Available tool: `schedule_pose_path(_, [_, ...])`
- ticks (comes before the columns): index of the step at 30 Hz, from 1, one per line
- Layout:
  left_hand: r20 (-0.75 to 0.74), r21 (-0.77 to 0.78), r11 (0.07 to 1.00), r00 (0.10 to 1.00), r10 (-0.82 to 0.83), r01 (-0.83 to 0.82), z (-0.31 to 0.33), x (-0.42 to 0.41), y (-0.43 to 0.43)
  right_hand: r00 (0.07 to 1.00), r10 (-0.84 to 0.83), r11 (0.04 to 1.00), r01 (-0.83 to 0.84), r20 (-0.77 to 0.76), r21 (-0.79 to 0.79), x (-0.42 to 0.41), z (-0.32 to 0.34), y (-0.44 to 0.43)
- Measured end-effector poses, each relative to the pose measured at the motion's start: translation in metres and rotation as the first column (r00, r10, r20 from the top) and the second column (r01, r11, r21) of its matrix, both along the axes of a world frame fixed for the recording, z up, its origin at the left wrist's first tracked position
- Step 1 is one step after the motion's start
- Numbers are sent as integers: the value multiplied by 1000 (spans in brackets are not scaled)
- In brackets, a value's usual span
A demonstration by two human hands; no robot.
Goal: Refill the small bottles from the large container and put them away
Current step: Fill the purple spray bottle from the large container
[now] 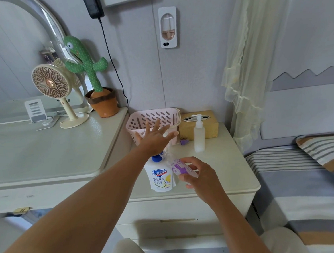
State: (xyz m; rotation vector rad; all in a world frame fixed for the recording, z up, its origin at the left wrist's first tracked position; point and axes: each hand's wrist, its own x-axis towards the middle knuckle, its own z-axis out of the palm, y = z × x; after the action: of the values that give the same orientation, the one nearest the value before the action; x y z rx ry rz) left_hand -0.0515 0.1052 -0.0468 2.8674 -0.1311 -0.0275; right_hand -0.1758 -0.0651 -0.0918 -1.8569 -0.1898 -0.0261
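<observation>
The left grip point(155, 139) is spread wide, holding nothing, by the pink basket point(132, 128). The right grip point(201, 177) holds the small bunny bottle point(180, 168).

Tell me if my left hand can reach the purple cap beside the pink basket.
Probably yes: the left hand is open close by, and the purple cap lies exposed on the nightstand between pink basket and pump bottle.

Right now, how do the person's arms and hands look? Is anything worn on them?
The left forearm and the right forearm are bare as far as the picture shows; no sleeves are visible. The left hand and the right hand wear no gloves, and I see no watch, bracelet or ring.
</observation>
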Motion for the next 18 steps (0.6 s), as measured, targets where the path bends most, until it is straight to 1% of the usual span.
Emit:
schedule_pose_path(4, [12, 12, 1000, 1000, -6, 6, 6, 2, 0, 1000, -4, 1000, 4, 26, -7, 2, 3, -2])
schedule_pose_path(8, [8, -40, 999, 1000, 7, -6, 1, -1, 0, 1000, 11, 1000, -11, 20, 10, 0, 0, -2])
schedule_pose_path(13, [-33, -39, 999, 999, 18, -20, -4, -5, -1, 1000, 12, 1000, -12, -5, 10, -3, -1, -1])
schedule_pose_path(18, [-6, 2, 1000, 1000, 3, -3, 7, 0, -3, 1000, -1, 1000, 1, 14, -25, -1, 9, -3])
